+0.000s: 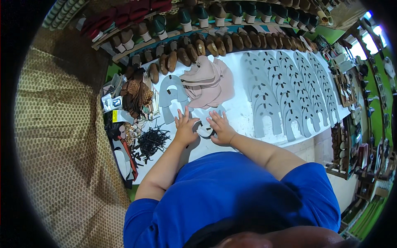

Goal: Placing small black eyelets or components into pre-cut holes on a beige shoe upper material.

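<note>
Two hands, palms down, at the near edge of a white table (240,120), left of centre. Left hand (186,127): opened out, fingers spread and pointing to the far side, thumb toward the right; clasped around nothing visible. Right hand (222,129): likewise opened out, fingers fanned toward the far left; clasped around nothing visible. Whether pressing or merely resting, impossible to tell.

Between and just beyond the fingers, one grey cut piece (202,113), partly covered by both hands; small dark marks near the fingers, too small to make out.

Farther and slightly left, grey curved pieces (168,91), U-shaped, with small dark slots. Beside these on the right, a loose heap of pink pieces (211,84), overlapping.

To the right, long rows of grey U-shaped pieces (285,97), overlapping, in columns running from far to near, dark-slotted.

To the left, near: a tangle of black strips (152,142). Beyond it, a bundle of brown spotted material (139,94).

Along the far edge, a line of brown shoe forms (237,41); above, a shelf (165,41) of dark-green and brown heeled forms (185,17).

Far left, a patterned curtain (62,136).
</note>
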{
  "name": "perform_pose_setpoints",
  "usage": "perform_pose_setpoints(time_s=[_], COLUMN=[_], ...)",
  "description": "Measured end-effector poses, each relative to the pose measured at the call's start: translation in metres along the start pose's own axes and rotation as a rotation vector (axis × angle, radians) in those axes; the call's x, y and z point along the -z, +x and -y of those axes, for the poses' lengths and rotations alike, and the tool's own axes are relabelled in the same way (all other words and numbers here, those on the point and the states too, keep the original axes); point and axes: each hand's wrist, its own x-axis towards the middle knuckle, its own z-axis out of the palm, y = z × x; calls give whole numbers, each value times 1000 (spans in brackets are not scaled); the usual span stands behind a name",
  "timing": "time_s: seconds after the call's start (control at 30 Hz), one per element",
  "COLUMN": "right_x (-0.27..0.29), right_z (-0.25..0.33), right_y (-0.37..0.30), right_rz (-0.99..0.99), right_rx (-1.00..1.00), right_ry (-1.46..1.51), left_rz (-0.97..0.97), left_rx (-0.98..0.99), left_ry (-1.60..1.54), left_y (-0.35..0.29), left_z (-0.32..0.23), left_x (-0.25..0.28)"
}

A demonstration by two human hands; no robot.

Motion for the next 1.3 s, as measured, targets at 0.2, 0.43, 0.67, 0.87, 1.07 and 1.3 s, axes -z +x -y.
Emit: perform_pose_setpoints(time_s=[0.2,0.43,0.67,0.87,1.07,1.3], right_x=[-4,-11,-11,-8,-9,-9], right_z=[0,-5,-5,-4,-1,-2], right_y=[4,5,7,7,9,9], right_rz=[-122,-184,-120,-108,-118,-145], right_rx=[-87,-172,-206,-203,-199,-228], right_ry=[-5,-61,-96,-93,-99,-83], left_rz=[-38,-23,12,-179,-90,150], left_rx=[144,407,384,333,-118,-105], left_ry=[-69,48,17,106,431,345], left_y=[-11,-6,-15,-10,-6,4], left_z=[10,2,-5,-5,12,-2], left_x=[-7,-2,9,-4,-29,-25])
